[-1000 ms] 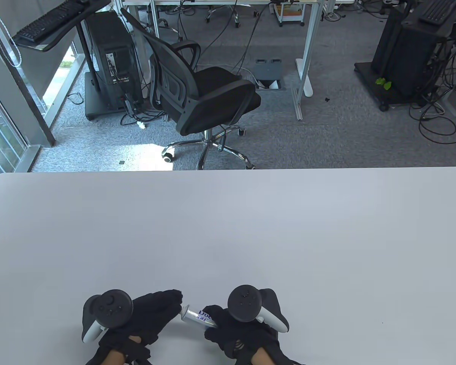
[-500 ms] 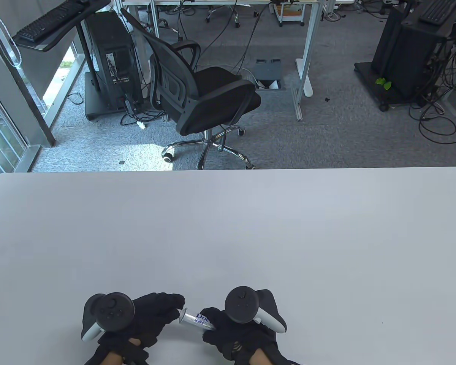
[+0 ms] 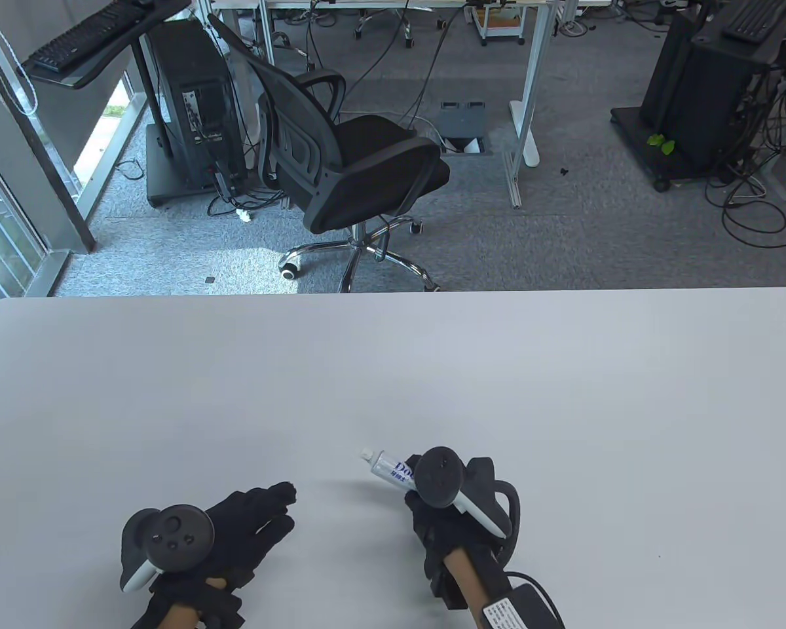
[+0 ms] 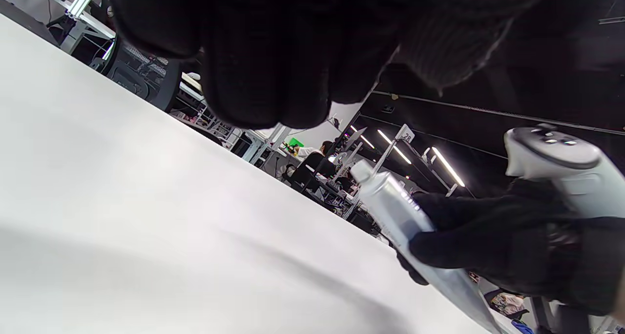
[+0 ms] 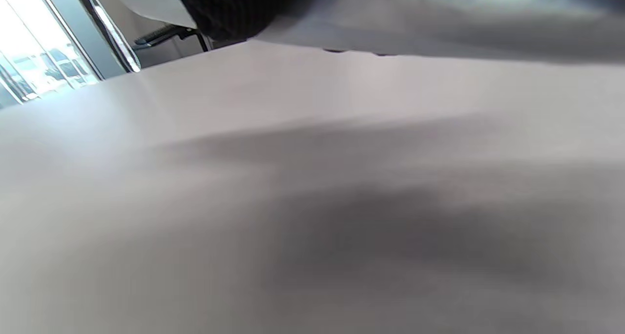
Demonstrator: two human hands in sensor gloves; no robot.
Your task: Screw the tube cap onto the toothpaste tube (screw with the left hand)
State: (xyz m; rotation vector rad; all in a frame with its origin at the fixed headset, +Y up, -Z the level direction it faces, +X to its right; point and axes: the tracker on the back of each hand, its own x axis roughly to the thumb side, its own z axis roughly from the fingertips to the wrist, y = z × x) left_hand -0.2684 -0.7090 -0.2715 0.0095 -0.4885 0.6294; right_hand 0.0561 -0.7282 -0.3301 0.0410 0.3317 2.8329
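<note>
The toothpaste tube [image 3: 390, 466] is white with blue lettering. My right hand [image 3: 426, 517] grips it at its rear half and holds it pointing up-left in the table view. A small white cap [image 3: 365, 453] sits on the tube's nozzle end. My left hand [image 3: 287, 508] lies apart from the tube, to its lower left, with fingers stretched out and nothing in them. The left wrist view shows the tube [image 4: 390, 207] with its capped end [image 4: 361, 170] and the right hand [image 4: 468, 241] around it. The right wrist view is blurred and shows mostly the table.
The white table [image 3: 563, 393] stretches wide beyond the hands. A black office chair [image 3: 347, 164] stands on the floor past its far edge. A cable and a black box [image 3: 517, 609] trail from my right wrist.
My left hand has let go of the tube's cap end, drawn back to the left and opened. My right hand has carried the tube forward and to the right.
</note>
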